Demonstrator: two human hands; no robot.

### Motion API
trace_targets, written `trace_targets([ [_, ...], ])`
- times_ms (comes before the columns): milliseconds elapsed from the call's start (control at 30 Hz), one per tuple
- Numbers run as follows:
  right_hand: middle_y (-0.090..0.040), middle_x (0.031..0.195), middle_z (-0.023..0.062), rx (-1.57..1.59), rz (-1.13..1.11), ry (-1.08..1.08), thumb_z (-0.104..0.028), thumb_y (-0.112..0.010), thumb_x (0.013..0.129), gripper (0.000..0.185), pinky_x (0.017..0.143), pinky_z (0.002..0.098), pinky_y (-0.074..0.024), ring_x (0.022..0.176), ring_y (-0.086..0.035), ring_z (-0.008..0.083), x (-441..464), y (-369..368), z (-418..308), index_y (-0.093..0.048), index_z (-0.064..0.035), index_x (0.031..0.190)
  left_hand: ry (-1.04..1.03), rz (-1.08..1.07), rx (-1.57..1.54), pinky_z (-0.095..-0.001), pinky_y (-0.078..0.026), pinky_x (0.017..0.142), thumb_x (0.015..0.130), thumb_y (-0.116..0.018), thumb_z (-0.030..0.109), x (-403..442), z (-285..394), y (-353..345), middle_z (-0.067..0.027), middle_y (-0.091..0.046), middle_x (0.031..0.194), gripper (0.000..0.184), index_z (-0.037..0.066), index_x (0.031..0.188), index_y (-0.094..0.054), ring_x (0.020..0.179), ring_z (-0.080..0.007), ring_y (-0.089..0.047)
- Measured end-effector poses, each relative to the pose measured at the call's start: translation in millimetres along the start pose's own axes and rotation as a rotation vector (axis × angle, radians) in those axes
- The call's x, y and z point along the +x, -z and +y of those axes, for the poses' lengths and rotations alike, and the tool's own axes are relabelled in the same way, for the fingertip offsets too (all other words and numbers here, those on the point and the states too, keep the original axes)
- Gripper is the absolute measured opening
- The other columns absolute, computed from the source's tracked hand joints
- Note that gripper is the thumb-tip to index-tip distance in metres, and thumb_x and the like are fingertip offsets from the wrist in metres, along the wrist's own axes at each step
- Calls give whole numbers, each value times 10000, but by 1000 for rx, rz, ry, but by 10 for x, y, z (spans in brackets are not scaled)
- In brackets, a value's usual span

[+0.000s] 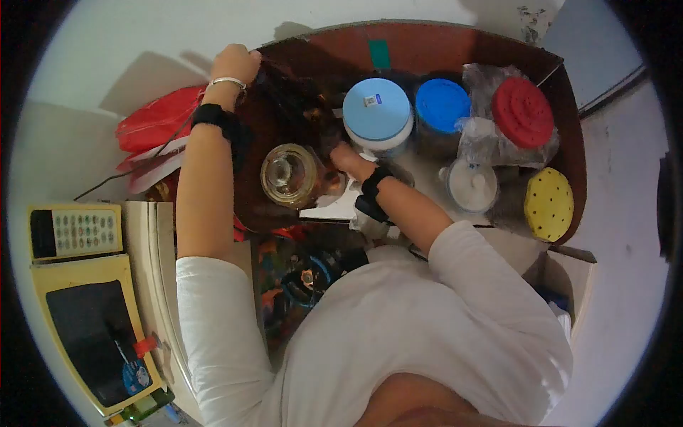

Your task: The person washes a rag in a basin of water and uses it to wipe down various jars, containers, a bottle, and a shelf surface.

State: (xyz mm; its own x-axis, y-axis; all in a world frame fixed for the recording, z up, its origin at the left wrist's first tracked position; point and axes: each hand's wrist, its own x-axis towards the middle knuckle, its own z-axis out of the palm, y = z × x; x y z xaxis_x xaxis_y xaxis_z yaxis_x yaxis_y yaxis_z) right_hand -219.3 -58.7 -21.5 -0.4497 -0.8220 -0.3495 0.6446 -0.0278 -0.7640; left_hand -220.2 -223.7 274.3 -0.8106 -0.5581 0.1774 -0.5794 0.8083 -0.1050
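Note:
My left hand (236, 64) is closed at the upper left rim of the brown-walled shelf box, on the edge of a dark, glossy plastic-like sheet or bag (288, 92). That dark material hangs down in folds toward my right hand (348, 158), whose fingers are curled at its lower end; what they grip is hidden. Left of my right hand lies a clear glass jar (288, 175), seen from above. Just above and to its right stands a white tub with a light-blue lid (377, 108).
Containers with a blue lid (442, 105), a red lid (523, 112) in clear plastic, a white top (472, 186) and a yellow lid (549, 205) fill the right side. The box wall (455, 39) curves behind. A red bag (160, 117) and yellow microwave (89, 320) are leftward.

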Motion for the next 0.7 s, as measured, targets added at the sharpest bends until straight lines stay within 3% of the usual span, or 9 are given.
trace_targets([
  [267, -554, 966, 105, 77, -44, -40, -103, -473, 759, 217, 737, 327, -421, 885, -509, 226, -22, 106, 188, -574, -47, 942, -68, -111, 51, -410, -454, 754, 765, -422, 287, 295, -231, -154, -215, -608, 752, 372, -29, 742, -616, 794, -354, -588],
  [333, -553, 965, 98, 91, -46, -43, -104, -480, 757, 219, 737, 324, -419, 882, -506, 219, -27, 115, 216, -570, -50, 949, 32, -39, 82, -406, -453, 748, 766, -403, 289, 239, -136, -59, -212, -608, 755, 385, -32, 729, -613, 790, -346, -588],
  [567, -548, 962, 72, 146, -47, -22, -110, -504, 748, 235, 738, 311, -411, 871, -496, 196, 12, 124, 276, -557, -60, 972, -94, -128, 173, -400, -447, 762, 766, -389, 302, 428, -389, -203, -205, -609, 760, 405, -33, 730, -614, 792, -349, -583],
  [667, -546, 961, 60, 183, -50, -3, -112, -515, 744, 245, 738, 306, -408, 866, -491, 185, 31, 114, 293, -552, -64, 982, 3, -195, 120, -399, -439, 778, 766, -380, 312, 419, -464, -240, -201, -610, 773, 420, -38, 749, -613, 798, -361, -576],
  [700, -545, 960, 57, 195, -49, 5, -113, -519, 743, 249, 738, 304, -407, 864, -490, 182, 38, 119, 300, -550, -65, 985, -52, -100, 195, -390, -456, 736, 768, -399, 314, 374, -454, -262, -202, -611, 766, 413, -41, 751, -610, 765, -339, -591],
])
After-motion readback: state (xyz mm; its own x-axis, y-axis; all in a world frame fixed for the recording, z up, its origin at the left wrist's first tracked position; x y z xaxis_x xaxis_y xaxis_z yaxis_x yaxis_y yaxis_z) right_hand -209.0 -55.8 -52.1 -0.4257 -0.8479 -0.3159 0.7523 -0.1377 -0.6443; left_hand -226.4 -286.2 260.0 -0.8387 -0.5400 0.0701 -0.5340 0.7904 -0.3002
